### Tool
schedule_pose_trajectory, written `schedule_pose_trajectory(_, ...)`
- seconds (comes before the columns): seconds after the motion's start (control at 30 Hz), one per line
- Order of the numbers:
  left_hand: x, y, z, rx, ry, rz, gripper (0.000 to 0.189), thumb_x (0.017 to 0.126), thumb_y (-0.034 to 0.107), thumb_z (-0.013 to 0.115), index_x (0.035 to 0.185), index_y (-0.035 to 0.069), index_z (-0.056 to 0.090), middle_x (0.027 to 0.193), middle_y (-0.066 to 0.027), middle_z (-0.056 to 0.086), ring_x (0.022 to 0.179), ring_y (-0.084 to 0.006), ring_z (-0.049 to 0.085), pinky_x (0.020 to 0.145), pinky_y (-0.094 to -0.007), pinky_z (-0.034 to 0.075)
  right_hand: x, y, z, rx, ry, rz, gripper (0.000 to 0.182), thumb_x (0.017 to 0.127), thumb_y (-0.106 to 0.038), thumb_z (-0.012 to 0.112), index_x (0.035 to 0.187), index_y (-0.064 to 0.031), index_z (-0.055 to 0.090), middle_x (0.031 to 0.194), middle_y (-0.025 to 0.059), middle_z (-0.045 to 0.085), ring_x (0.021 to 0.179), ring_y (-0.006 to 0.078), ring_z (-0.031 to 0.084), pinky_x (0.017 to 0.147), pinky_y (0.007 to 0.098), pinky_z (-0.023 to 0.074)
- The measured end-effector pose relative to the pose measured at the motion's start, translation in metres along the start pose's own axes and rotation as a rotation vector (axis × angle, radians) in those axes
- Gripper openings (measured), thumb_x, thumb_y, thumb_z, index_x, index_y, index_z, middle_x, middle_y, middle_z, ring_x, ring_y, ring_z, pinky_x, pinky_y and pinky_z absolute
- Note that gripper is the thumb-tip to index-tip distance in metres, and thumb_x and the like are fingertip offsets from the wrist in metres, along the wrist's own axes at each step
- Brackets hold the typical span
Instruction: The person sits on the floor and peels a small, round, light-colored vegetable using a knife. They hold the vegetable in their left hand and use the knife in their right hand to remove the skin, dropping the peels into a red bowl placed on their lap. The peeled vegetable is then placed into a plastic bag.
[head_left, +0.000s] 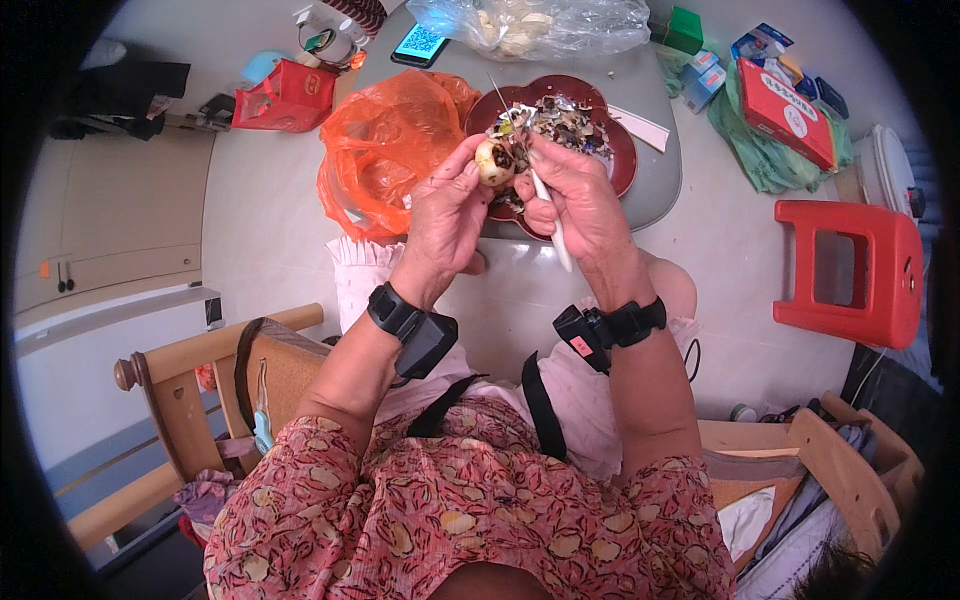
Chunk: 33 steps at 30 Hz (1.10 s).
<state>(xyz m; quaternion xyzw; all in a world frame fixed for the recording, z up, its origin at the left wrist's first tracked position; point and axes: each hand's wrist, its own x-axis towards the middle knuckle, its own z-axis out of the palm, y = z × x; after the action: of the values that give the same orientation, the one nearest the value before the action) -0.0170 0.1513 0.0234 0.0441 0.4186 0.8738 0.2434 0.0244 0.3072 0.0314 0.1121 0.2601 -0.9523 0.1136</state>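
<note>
Between the fingers of my left hand (450, 214) is a small round vegetable (491, 166), possibly a water chestnut. Its flesh is cream-coloured, with a dark brown patch facing my right hand. My right hand (577, 195) grips a knife by its white handle (551, 225). The thin knife blade (504, 105) points up and away to the left, close beside the vegetable. Both hands are above the near part of a dark red, flower-shaped tray (626, 161). Dark and pale peelings (574, 124) are heaped in it. My fingers partly hide the blade and the tray.
An orange plastic bag (375, 150) lies left of the tray. A clear plastic bag (570, 30) with pale pieces and a lit phone (420, 45) are at the grey table's (660, 187) far side. A white strip (641, 129) lies right. A red stool (892, 270) stands on the floor.
</note>
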Motion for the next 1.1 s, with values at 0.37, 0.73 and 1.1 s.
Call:
schedule_pose_trajectory(0.37, 0.007, 0.006, 0.001, -0.06, 0.03, -0.005, 0.037, 0.091, 0.012, 0.052, 0.12, -0.009, 0.044, 0.118, -0.0159, 0.052, 0.102, -0.0253, 0.056, 0.086, -0.0408, 0.051, -0.001, -0.007, -0.005, 0.054, 0.011, 0.037, 0.025, 0.093, -0.013, 0.047, 0.118, -0.0094, 0.049, 0.067, 0.006, 0.055, 0.043, 0.0059, 0.039, 0.037, 0.019, 0.0291)
schedule_pose_trajectory(0.73, 0.022, 0.023, 0.0, -0.068, 0.054, 0.0, 0.029, 0.093, 0.023, 0.051, 0.108, -0.001, 0.054, 0.105, -0.0118, 0.058, 0.091, -0.0207, 0.056, 0.076, -0.0353, 0.05, -0.015, -0.009, 0.005, -0.711, 0.131, -0.15, 0.056, 0.082, -0.004, 0.061, 0.134, 0.0004, 0.039, 0.063, 0.0012, 0.054, 0.048, 0.0035, 0.044, 0.041, 0.0185, 0.0355)
schedule_pose_trajectory(1.1, 0.023, 0.034, 0.002, 0.04, 0.099, -0.041, 0.028, 0.091, 0.028, 0.054, 0.099, 0.001, 0.056, 0.09, -0.0112, 0.061, 0.071, -0.0196, 0.057, 0.059, -0.0305, 0.047, -0.029, -0.014, -0.001, -0.977, 0.156, -0.264, 0.054, 0.078, -0.004, 0.063, 0.129, 0.0009, 0.045, 0.072, 0.0027, 0.058, 0.059, 0.006, 0.051, 0.053, 0.0211, 0.0448)
